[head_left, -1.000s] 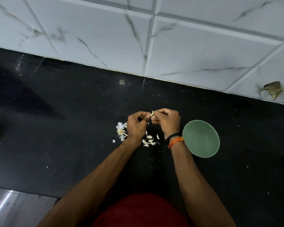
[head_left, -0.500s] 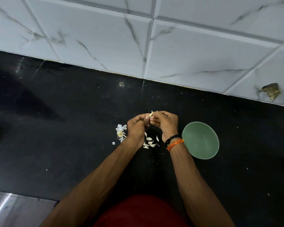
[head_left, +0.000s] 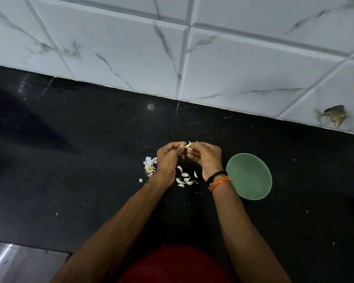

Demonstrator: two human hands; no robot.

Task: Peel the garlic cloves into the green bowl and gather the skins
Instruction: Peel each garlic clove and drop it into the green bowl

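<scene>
Above the black counter point(head_left: 90, 170), both forearms reach forward and converge, hands raised off the surface with fingers curled inward. Between the fingertips of the left hand point(head_left: 169, 158) and the right hand point(head_left: 207, 157) sits a garlic clove point(head_left: 189, 145) — pinched from both sides, a bit of pale skin sticking up from it. Directly under the hands lie loose cloves point(head_left: 184, 178) on the counter. A clump of skins point(head_left: 149, 166) rests just left of the left hand. The green bowl point(head_left: 251, 178) stands just right of the right wrist — whether anything lies inside cannot be told.
</scene>
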